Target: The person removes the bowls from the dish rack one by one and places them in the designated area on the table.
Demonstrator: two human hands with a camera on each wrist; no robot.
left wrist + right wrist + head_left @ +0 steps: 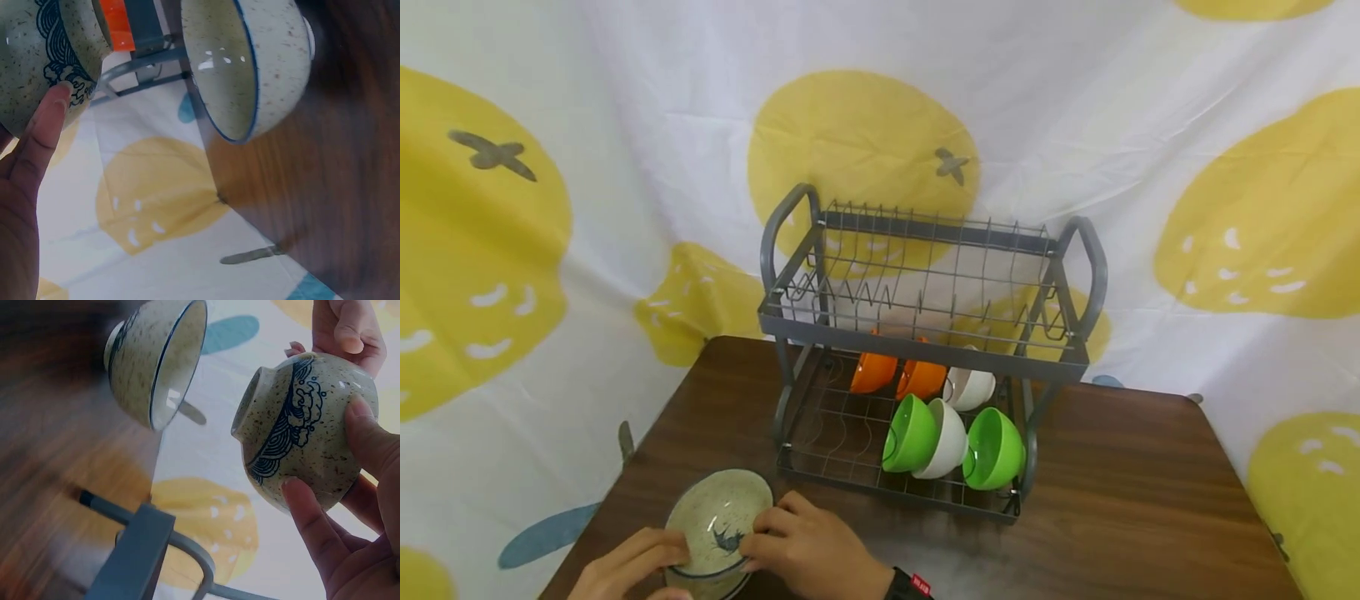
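Note:
Both hands hold a speckled cream bowl with a blue rim and a small blue figure inside, at the front left. My left hand grips its left side, with a finger against the blue wave pattern in the left wrist view. On the opposite side, my right hand grips the bowl, its thumb and fingers spread around the wall in the right wrist view. A second speckled bowl of the same kind stands upright on the table beneath the held one, mostly covered by it in the head view.
A grey two-tier dish rack stands behind the hands. Its lower tier carries orange bowls, white bowls and green bowls, tilted on their sides. The dark wooden table meets a lemon-print cloth at the back and sides.

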